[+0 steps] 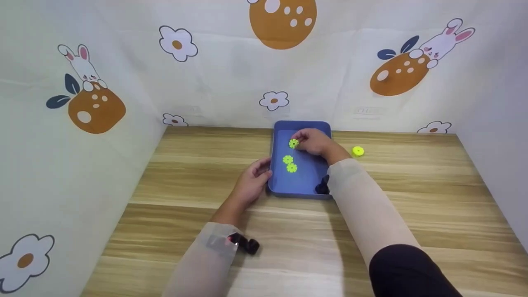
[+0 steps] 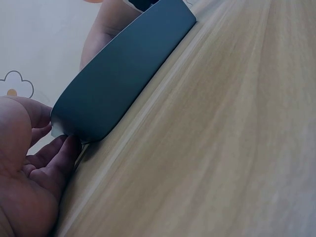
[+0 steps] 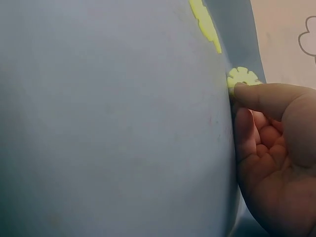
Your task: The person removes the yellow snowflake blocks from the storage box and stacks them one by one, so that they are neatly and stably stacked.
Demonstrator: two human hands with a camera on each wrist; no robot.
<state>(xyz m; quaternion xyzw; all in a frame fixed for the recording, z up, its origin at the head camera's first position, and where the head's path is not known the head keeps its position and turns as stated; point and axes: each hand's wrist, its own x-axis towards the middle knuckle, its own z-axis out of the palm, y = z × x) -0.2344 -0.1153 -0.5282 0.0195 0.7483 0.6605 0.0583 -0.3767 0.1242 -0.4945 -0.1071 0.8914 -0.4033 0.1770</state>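
Inside the blue tray (image 1: 307, 181), my right hand (image 1: 314, 142) pinches a yellow-green notched plastic disc (image 1: 293, 143) between thumb and fingertips. The right wrist view shows this disc (image 3: 242, 76) upright near the tray's floor, partly covered by the thumb. Two more discs (image 1: 288, 159) (image 1: 291, 168) lie touching on the tray floor. At the tray's left side, my left hand (image 1: 252, 181) holds the edge with its thumb and fingers. In the left wrist view those fingers (image 2: 57, 155) meet the tray's wall (image 2: 123, 74) at one end, and some fingertips are hidden behind it.
Right of the tray, a small yellow disc pile (image 1: 358, 151) lies on the wooden table (image 1: 198, 173). A printed cloth backdrop (image 1: 222, 70) rises right behind the tray. Small black cameras (image 1: 247, 244) sit on both wrists; the right one hangs over the tray's near right corner.
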